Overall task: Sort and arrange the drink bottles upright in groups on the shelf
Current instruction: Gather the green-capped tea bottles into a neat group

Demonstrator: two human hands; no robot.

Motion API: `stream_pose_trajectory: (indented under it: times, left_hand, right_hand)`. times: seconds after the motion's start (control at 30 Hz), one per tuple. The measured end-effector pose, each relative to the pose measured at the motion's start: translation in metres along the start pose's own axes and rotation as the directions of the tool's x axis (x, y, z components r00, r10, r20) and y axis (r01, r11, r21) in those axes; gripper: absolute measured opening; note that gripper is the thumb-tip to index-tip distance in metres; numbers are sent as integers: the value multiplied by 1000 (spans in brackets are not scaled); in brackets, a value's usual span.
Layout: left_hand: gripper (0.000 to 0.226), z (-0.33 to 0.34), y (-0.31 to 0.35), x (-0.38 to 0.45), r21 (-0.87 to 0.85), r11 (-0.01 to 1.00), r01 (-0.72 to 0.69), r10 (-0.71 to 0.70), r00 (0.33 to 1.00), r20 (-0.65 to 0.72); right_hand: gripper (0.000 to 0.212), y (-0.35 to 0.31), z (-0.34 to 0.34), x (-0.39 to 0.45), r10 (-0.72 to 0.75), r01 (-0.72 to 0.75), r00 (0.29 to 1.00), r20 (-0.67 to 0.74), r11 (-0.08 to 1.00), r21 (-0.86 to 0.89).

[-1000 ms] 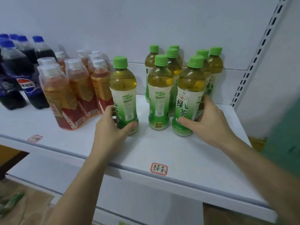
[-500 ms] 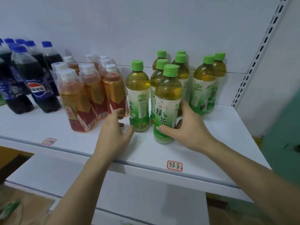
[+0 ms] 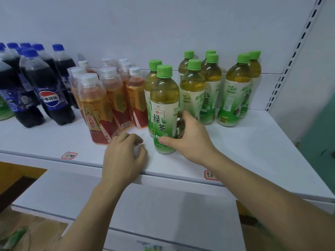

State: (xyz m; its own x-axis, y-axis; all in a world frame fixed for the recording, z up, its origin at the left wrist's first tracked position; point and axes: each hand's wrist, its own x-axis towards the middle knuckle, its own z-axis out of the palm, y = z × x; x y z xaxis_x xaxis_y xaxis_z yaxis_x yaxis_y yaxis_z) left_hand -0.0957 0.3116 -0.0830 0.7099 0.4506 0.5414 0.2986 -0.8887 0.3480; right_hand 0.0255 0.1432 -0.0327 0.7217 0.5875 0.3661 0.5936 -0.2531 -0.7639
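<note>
**Right hand on front green tea bottle**

Right hand [image 3: 188,140] grips the clear plastic green-capped green tea bottle [image 3: 164,109] low on its label; bottle upright at front of the white metal shelf [image 3: 253,142], just beside the orange-red tea bottles w/ white caps [image 3: 101,105]. Left hand [image 3: 123,156] holds nothing, fingers loosely curled, resting on shelf near front edge. More green tea bottles [image 3: 233,91] upright behind & to the right. Dark cola bottles w/ blue caps [image 3: 49,87] at far left.
</note>
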Motion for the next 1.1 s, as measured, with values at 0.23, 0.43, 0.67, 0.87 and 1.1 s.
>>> stream_pose_trajectory:
  times: [0.23,0.43,0.67,0.87,1.1]
  left_hand:
    - [20,-10,16,-8,-101,978,-185,198,971,136]
    - [25,0,74,-19,-143,905,-400,425,860,284]
    - [30,32,147,7,-150,884,-442,464,797,388]
    - [16,85,228,59,-228,909,-349,416,795,442]
    - [22,125,292,97,-228,961,-154,240,878,415]
  right_hand:
    - [69,4,2,-5,5,-5,1000,21,1000,-5]
    - [26,46,-58,-14,82,-78,996,24,990,-114]
    - [11,103,-140,-15,173,-173,985,-9,978,-116]
    - [11,129,-209,15,86,-89,996,-26,990,-108]
    - [13,121,-287,84,-211,215,977,38,954,-211]
